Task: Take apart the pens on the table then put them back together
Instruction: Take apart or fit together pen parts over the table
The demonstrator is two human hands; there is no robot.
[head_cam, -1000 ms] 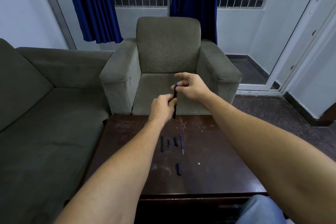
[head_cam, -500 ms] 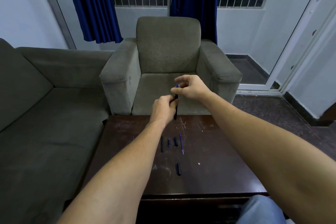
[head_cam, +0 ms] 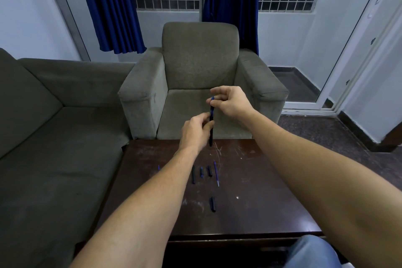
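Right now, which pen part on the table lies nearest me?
The short black piece, alone toward the table's front edge; the barrel, the refill and two small bits lie side by side farther away.

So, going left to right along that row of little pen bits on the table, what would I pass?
From the left: long black barrel → small blue piece → short black piece → thin blue refill.

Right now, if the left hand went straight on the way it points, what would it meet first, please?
Most likely the right hand: the left hand points forward and rightward along its forearm, and both grip the same pen, so they sit close. Depth is uncertain; past it lies the armchair.
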